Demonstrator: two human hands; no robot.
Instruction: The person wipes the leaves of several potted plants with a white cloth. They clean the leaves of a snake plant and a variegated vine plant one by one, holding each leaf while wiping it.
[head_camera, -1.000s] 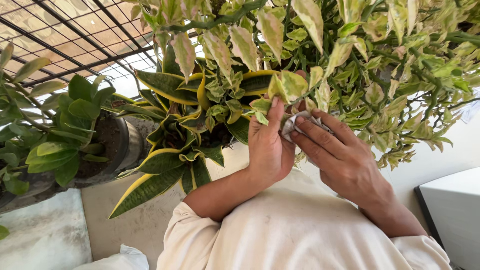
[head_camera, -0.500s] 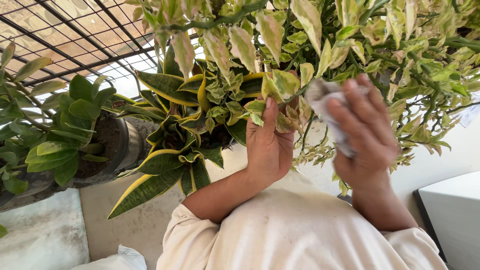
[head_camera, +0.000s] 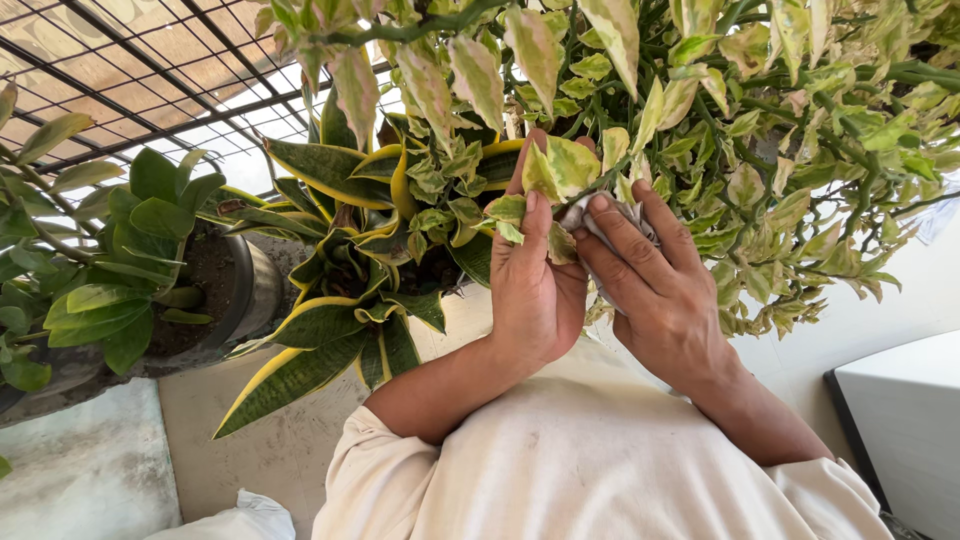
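Hands at a variegated shrub, head view. My left hand cups a cream-and-green leaf from behind, thumb lying along the near side and fingers hidden behind the blade; the leaf is pinched lightly between them. My right hand is closed around a small pale cloth, of which only a crumpled corner shows at the fingertips; that corner is pressed against the leaf, just beside my left thumb. The leaf sits on a thin green stem among dense variegated foliage. Below and to the left stands a snake plant with yellow-edged blades, and farther left a dark pot of glossy green leaves; a metal grille closes the background.

Risks, as I judge them: the leaf is thin and its stalk slender, so too firm a rub with the cloth, or a pull away from the stem rather than along the blade, could tear the blade or snap it off. If my left hand gives too little backing, the leaf could fold and crease under the cloth. Neighbouring leaves crowd close on the right, and my right wrist could brush them and knock loose the drier ones. I cannot tell whether the cloth is damp.
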